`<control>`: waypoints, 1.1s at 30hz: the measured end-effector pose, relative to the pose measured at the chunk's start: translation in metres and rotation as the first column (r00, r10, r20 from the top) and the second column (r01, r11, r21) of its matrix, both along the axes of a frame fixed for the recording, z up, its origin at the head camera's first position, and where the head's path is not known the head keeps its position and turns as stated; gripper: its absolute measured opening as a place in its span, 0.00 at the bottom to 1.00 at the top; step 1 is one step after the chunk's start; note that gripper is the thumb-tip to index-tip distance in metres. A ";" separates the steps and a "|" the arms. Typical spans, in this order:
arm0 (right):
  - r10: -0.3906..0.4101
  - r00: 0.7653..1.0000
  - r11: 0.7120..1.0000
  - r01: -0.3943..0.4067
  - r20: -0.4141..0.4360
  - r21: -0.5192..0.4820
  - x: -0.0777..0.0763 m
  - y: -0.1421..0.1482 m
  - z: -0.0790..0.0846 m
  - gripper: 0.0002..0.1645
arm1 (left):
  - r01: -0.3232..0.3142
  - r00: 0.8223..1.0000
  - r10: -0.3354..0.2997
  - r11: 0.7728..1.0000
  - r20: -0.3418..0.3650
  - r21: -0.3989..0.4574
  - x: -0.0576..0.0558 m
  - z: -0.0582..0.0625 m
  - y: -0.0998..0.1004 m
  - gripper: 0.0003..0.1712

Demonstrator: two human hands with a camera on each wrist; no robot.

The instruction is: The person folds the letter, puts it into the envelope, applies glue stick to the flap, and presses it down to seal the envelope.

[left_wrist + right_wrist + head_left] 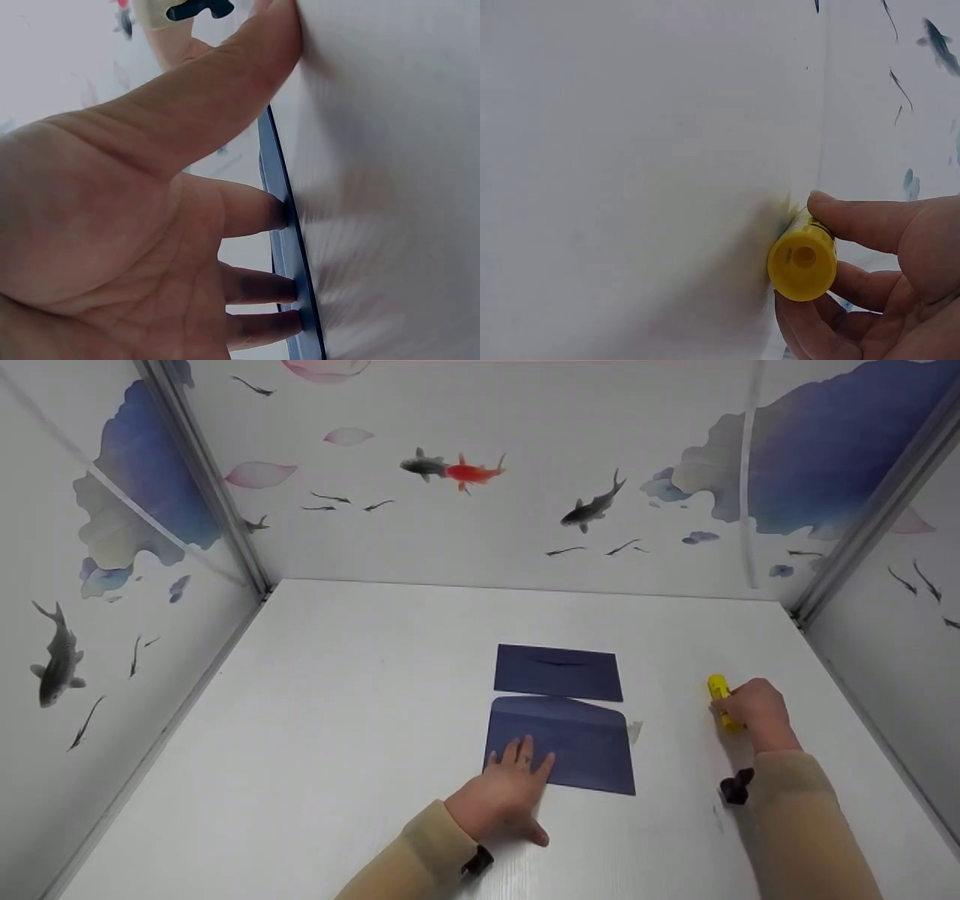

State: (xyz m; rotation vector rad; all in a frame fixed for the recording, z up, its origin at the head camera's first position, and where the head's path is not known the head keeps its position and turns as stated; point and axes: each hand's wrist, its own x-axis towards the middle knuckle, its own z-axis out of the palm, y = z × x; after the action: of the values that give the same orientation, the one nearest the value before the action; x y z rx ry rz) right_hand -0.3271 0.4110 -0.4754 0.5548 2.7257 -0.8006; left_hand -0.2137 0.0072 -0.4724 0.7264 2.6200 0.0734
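Observation:
In the head view a dark blue envelope (592,746) lies on the white table with its flap side toward the back. My left hand (506,795) rests on its lower left part, fingers spread and thumb out over the table. The left wrist view shows fingertips (291,289) pressing on the envelope near its thin edge (296,225). Over to the right, my right hand (757,709) grips a yellow glue stick (721,701) between thumb and fingers. Its round yellow base (802,268) faces the right wrist camera, and the stick is right at the table surface.
Just behind the envelope lies a second dark blue envelope (559,671) with a slit-like crease. A small pale scrap (635,731) sits by the front envelope's right edge. White panels with painted fish enclose the table (337,697) at the back and both sides.

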 end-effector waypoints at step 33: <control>0.166 0.943 0.969 -0.210 -0.287 -0.130 0.025 -0.122 0.023 0.32 | 0.038 0.997 -0.041 0.998 -0.070 -0.043 -0.002 0.000 0.002 0.67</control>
State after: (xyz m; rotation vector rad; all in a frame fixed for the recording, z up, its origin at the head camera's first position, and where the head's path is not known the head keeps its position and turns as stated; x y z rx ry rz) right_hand -0.3020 0.2894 -0.4523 0.1532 2.8662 -1.1040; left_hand -0.2153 0.0088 -0.4721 0.7792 2.6648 -0.0180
